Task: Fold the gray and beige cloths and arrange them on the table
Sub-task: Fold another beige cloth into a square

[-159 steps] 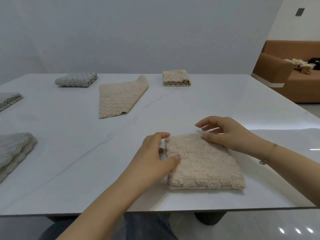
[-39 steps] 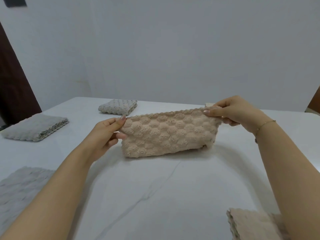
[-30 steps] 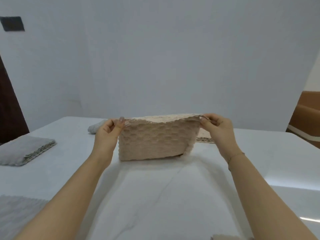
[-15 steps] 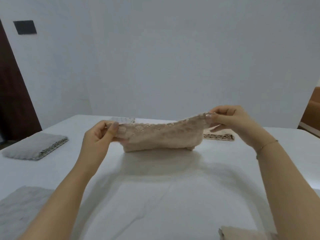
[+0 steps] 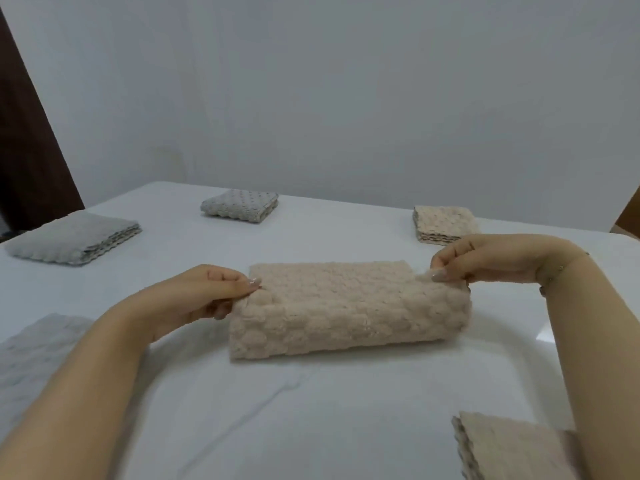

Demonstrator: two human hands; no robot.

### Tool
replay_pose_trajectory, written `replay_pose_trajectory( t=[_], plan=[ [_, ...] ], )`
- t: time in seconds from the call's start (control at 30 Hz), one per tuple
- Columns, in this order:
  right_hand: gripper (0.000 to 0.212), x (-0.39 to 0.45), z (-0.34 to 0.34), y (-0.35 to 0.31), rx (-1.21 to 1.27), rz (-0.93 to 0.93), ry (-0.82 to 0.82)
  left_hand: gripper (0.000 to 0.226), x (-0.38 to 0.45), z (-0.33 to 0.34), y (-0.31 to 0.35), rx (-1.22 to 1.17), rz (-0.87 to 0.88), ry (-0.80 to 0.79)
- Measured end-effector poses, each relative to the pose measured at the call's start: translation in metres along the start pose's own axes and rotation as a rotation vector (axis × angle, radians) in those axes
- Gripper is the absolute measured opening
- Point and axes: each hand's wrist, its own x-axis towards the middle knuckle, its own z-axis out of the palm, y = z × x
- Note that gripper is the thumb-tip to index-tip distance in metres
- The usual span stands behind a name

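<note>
A bumpy beige cloth (image 5: 346, 310) lies folded over on itself in the middle of the white table (image 5: 311, 410). My left hand (image 5: 204, 296) pinches its left end and my right hand (image 5: 485, 261) pinches the top layer's right corner. Two folded beige cloths also lie on the table, one at the far right (image 5: 445, 223) and one at the near right corner (image 5: 512, 445), partly behind my right forearm. Folded gray cloths lie at the far middle (image 5: 240, 205) and far left (image 5: 72, 242). A flat gray cloth (image 5: 31, 355) lies at the near left.
A pale wall stands behind the table's far edge. A dark door (image 5: 24, 140) is at the left and a brown sofa corner (image 5: 632, 216) shows at the right edge. Bare table surface lies in front of the held cloth.
Both hands have brought the beige cloth down from mid-air onto the table, its upper edge laid over so it now rests doubled. The camera has tipped downward.
</note>
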Motion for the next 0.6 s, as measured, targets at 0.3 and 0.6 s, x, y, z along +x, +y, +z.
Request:
replay_pose_trajectory(
  t=[0.3, 0.6],
  plan=[
    [0.032, 0.063, 0.024, 0.024, -0.026, 0.199, 0.577, 0.041, 0.067, 0.02, -0.011, 0.221, -0.022, 0.61],
    [0.03, 0.083, 0.031, 0.035, -0.059, 0.138, 0.771, 0.036, 0.083, 0.017, -0.028, 0.524, 0.018, 0.746]
  ],
)
